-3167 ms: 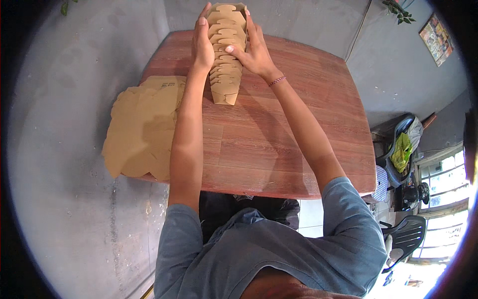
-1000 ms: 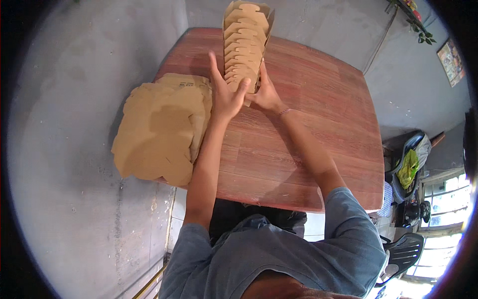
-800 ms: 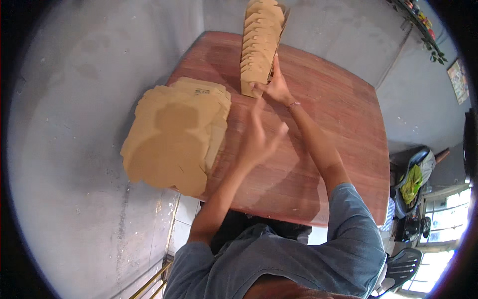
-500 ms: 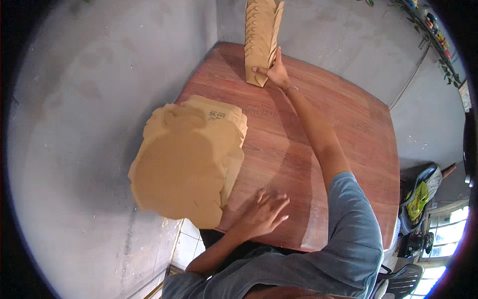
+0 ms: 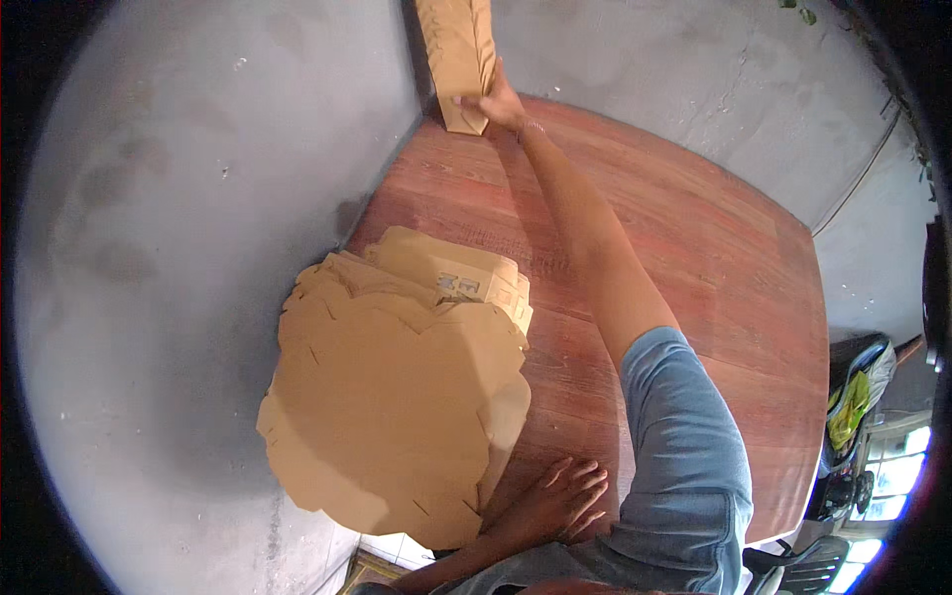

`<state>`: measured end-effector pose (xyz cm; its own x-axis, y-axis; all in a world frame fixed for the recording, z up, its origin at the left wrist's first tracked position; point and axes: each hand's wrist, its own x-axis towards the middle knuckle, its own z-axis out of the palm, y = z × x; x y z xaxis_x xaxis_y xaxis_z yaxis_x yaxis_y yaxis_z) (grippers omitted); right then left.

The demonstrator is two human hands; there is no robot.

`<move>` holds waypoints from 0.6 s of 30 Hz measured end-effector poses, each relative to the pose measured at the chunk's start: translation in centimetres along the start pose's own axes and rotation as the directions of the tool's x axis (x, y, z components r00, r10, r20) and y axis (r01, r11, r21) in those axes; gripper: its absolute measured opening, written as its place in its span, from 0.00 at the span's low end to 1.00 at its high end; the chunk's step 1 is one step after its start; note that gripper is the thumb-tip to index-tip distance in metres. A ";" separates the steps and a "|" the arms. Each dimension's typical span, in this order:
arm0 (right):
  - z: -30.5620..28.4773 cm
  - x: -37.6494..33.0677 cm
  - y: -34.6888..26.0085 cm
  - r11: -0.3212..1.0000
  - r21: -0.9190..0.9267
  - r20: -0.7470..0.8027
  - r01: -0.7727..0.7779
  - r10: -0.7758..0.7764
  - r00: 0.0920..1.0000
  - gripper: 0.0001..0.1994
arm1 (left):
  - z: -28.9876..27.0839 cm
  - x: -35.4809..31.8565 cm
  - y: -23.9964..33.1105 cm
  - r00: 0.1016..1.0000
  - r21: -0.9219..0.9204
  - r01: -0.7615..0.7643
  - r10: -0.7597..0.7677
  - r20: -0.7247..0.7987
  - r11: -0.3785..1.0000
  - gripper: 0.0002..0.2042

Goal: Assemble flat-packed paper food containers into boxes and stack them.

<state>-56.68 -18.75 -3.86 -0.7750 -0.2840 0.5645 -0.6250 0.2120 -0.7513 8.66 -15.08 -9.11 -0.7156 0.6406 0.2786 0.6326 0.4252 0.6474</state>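
Observation:
A tall stack of folded brown cardboard boxes (image 5: 456,59) stands at the table's far left corner, close to the walls, its top cut off by the view's edge. My right hand (image 5: 501,107) grips its lower end, thumb across the front and fingers along the right side. Near the front edge, my left hand (image 5: 567,496) lies flat on the tabletop with its fingers stretched out, holding nothing. Beside it on the left is a pile of flat, die-cut cardboard sheets (image 5: 387,407), with more cardboard pieces (image 5: 446,263) showing behind the top sheet.
The reddish wood-grain table (image 5: 714,297) meets grey walls (image 5: 198,248) on the left and at the back. Off its right edge are a bag with yellow-green cloth (image 5: 849,409) and a dark chair (image 5: 808,570).
My right hand has taken the box stack farther away and left, into the corner. My left hand has settled flat nearer the front edge. The whole view has shifted too.

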 end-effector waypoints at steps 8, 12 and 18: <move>6.3 0.0 0.1 0.961 0.248 0.111 -0.123 0.098 0.989 0.69 | 2.0 -1.3 -0.9 0.996 -0.077 0.086 -0.084 0.020 0.993 0.24; 4.0 3.0 2.9 0.988 0.138 0.018 -0.072 0.071 0.997 0.69 | 1.8 -1.1 -1.1 0.999 0.051 -0.040 0.038 0.029 0.998 0.26; 5.4 3.4 3.2 0.999 0.036 0.005 -0.041 0.041 0.999 0.52 | 4.5 -2.2 -1.9 0.989 0.220 -0.088 0.112 -0.097 0.971 0.22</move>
<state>-60.81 -24.12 -6.18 -0.7997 -0.2800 0.5312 -0.5885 0.1901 -0.7858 10.40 -14.45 -14.13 -0.6657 0.6190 0.4167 0.7429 0.4972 0.4482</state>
